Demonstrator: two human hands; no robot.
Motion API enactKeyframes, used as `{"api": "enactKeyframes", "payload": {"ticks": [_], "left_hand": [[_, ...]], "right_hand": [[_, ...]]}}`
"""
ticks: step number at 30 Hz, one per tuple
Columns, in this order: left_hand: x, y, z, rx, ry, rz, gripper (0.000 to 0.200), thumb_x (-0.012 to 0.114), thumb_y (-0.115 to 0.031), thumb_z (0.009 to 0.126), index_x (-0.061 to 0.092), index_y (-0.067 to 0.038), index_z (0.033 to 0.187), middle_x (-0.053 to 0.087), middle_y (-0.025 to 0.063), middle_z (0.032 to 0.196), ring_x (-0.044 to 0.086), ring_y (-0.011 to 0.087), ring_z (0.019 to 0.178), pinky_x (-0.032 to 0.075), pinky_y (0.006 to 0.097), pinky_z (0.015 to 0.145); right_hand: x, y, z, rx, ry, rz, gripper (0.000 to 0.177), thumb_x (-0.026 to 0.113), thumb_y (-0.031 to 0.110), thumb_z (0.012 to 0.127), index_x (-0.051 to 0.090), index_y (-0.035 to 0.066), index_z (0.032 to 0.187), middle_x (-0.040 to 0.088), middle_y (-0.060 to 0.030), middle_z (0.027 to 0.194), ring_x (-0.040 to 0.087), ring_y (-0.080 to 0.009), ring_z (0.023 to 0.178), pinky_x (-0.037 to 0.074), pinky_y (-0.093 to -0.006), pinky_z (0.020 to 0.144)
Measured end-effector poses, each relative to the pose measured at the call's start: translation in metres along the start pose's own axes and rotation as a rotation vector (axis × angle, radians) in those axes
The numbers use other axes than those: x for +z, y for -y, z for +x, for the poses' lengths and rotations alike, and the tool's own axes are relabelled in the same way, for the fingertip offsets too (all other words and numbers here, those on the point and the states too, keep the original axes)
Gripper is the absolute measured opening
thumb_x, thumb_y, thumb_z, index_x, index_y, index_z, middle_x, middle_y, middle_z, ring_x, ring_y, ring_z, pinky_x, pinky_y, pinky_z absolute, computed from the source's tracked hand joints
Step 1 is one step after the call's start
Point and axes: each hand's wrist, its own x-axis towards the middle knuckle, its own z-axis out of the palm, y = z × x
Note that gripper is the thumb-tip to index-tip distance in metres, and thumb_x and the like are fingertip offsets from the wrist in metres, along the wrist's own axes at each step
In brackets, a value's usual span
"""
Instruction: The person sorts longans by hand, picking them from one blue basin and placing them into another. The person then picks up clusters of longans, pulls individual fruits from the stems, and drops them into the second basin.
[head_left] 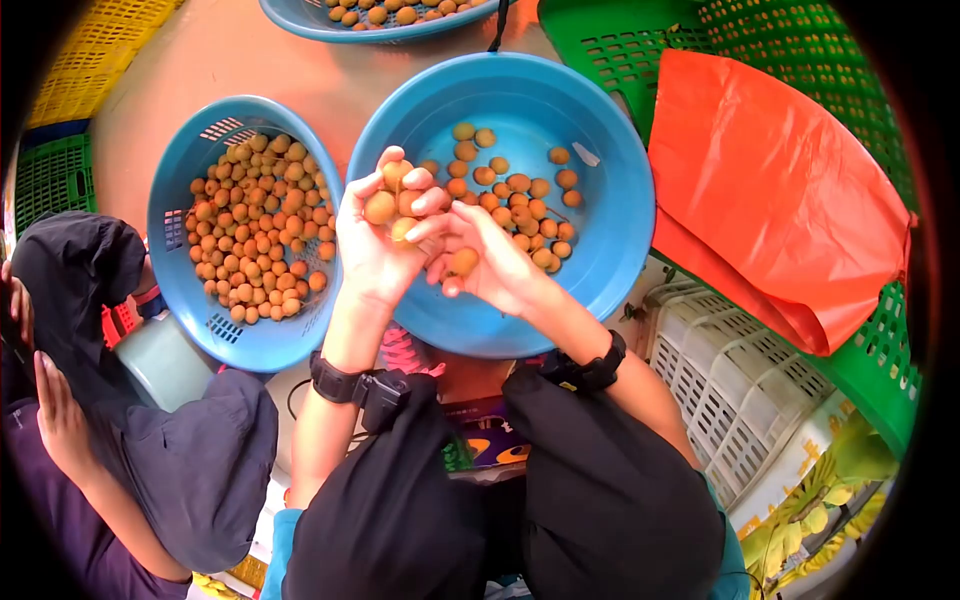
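Observation:
Over the blue basin [620, 240], my left hand [378, 255] is closed around a few brown longans [380, 207], palm turned up. My right hand [497, 258] meets it from the right, its fingertips touching the lowest longan there. Another longan [463, 261] is held in my right hand's curled fingers. Loose longans [519, 215] lie below on the floor of the basin. To the left stands a blue perforated basket [172, 235] full of longans [252, 225].
Another blue basket [380, 36] of longans is at the top. On the right, a red plastic bag [770, 190] lies over a green crate [620, 55], beside a white crate [715, 390]. A seated person's hand [62, 415] is at the left.

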Motion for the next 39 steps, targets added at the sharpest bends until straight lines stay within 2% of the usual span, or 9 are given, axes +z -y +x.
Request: {"api": "enactKeyframes", "payload": {"ticks": [9, 11, 12, 17, 21, 23, 25, 33, 39], "left_hand": [[-0.011, -0.017, -0.004, -0.046, 0.120, -0.064, 0.022, 0.040, -0.021, 0.081, 0.049, -0.006, 0.094, 0.036, 0.0010, 0.059, 0.032, 0.0100, 0.043, 0.029, 0.0197, 0.036], [-0.010, -0.019, -0.008, -0.009, 0.071, -0.010, 0.022, 0.040, -0.021, 0.081, 0.049, -0.006, 0.093, 0.035, 0.0006, 0.058, 0.031, 0.0099, 0.041, 0.028, 0.0199, 0.035], [-0.009, -0.020, -0.010, 0.025, 0.023, 0.042, 0.021, 0.040, -0.021, 0.081, 0.049, -0.006, 0.092, 0.035, 0.0002, 0.056, 0.030, 0.0098, 0.040, 0.028, 0.0201, 0.035], [-0.017, -0.023, -0.014, 0.031, 0.055, 0.016, 0.021, 0.041, -0.024, 0.081, 0.050, -0.007, 0.091, 0.047, 0.0008, 0.061, 0.039, 0.0106, 0.045, 0.032, 0.0201, 0.035], [-0.028, -0.026, -0.014, -0.043, 0.108, 0.018, 0.025, 0.042, -0.026, 0.081, 0.052, -0.009, 0.097, 0.062, 0.0062, 0.080, 0.053, 0.0182, 0.070, 0.040, 0.0223, 0.043], [-0.025, -0.016, -0.015, -0.091, 0.012, -0.110, 0.031, 0.040, -0.030, 0.082, 0.053, -0.009, 0.100, 0.057, 0.0114, 0.102, 0.053, 0.0285, 0.096, 0.050, 0.0321, 0.064], [-0.023, -0.007, -0.013, -0.164, 0.118, -0.300, 0.030, 0.042, -0.024, 0.080, 0.053, -0.007, 0.102, 0.042, 0.0148, 0.123, 0.033, 0.0324, 0.119, 0.038, 0.0420, 0.091], [-0.013, 0.000, -0.012, -0.059, 0.147, -0.005, 0.030, 0.041, -0.015, 0.078, 0.052, -0.005, 0.104, 0.027, 0.0167, 0.133, 0.024, 0.0340, 0.123, 0.023, 0.0435, 0.101], [-0.015, -0.002, -0.014, 0.023, 0.013, 0.144, 0.035, 0.045, -0.010, 0.077, 0.041, -0.007, 0.111, 0.041, 0.0168, 0.120, 0.040, 0.0321, 0.113, 0.035, 0.0406, 0.092]], "right_hand": [[-0.018, 0.017, -0.013, 0.012, -0.113, -0.221, 0.015, 0.044, 0.018, 0.084, 0.052, 0.005, 0.086, 0.050, -0.0047, 0.072, 0.052, -0.0147, 0.063, 0.038, -0.0241, 0.049], [-0.041, 0.006, -0.012, -0.682, -0.277, -1.302, 0.010, 0.049, 0.009, 0.079, 0.051, 0.006, 0.088, 0.049, -0.0066, 0.074, 0.053, -0.0205, 0.070, 0.042, -0.0303, 0.057], [-0.032, 0.013, -0.026, -0.388, -0.382, -1.481, 0.017, 0.052, 0.005, 0.075, 0.051, 0.005, 0.093, 0.047, -0.0067, 0.080, 0.051, -0.0196, 0.074, 0.042, -0.0314, 0.070], [-0.049, 0.003, -0.034, -0.547, -0.405, -1.831, 0.026, 0.056, 0.008, 0.074, 0.051, 0.006, 0.099, 0.046, -0.0086, 0.092, 0.045, -0.0240, 0.092, 0.039, -0.0323, 0.076], [-0.014, 0.015, -0.028, -0.680, -0.451, -1.675, 0.029, 0.057, 0.018, 0.076, 0.050, 0.008, 0.102, 0.048, -0.0091, 0.096, 0.045, -0.0223, 0.092, 0.039, -0.0317, 0.077], [-0.002, 0.013, -0.021, -0.385, -0.160, -0.763, 0.029, 0.050, 0.023, 0.083, 0.047, 0.007, 0.107, 0.050, -0.0078, 0.096, 0.051, -0.0183, 0.085, 0.042, -0.0286, 0.072], [0.000, 0.007, -0.009, -0.287, -0.085, -0.559, 0.034, 0.040, 0.033, 0.088, 0.043, 0.007, 0.110, 0.051, -0.0071, 0.098, 0.054, -0.0154, 0.082, 0.045, -0.0280, 0.066], [-0.010, 0.006, 0.003, 0.021, 0.076, 0.106, 0.048, 0.027, 0.046, 0.088, 0.042, 0.005, 0.107, 0.051, -0.0091, 0.098, 0.054, -0.0176, 0.085, 0.048, -0.0343, 0.066], [0.005, 0.000, 0.002, -0.009, 0.061, 0.064, 0.044, 0.032, 0.044, 0.087, 0.041, 0.004, 0.105, 0.050, -0.0096, 0.096, 0.055, -0.0171, 0.078, 0.048, -0.0313, 0.065]]}}
